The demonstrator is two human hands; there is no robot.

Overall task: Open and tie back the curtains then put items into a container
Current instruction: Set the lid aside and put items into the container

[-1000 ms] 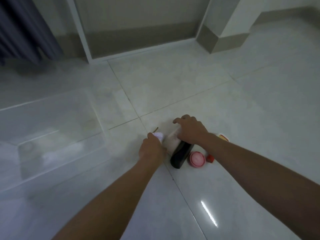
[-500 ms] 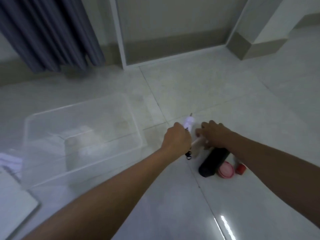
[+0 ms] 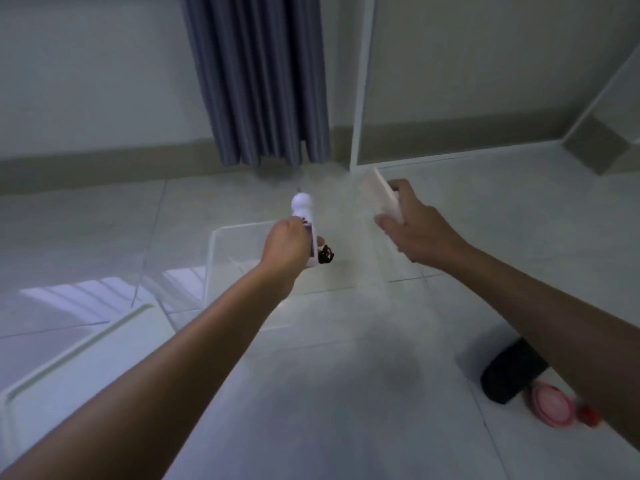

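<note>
Gripping white round-headed gadget: left hand | right hand: pinching pale flat block | clear plastic bin below

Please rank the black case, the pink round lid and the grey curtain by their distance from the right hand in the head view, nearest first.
1. The grey curtain, up and to the left of the right hand, by the wall.
2. The black case, on the floor, below the right forearm.
3. The pink round lid, just past the case.
</note>
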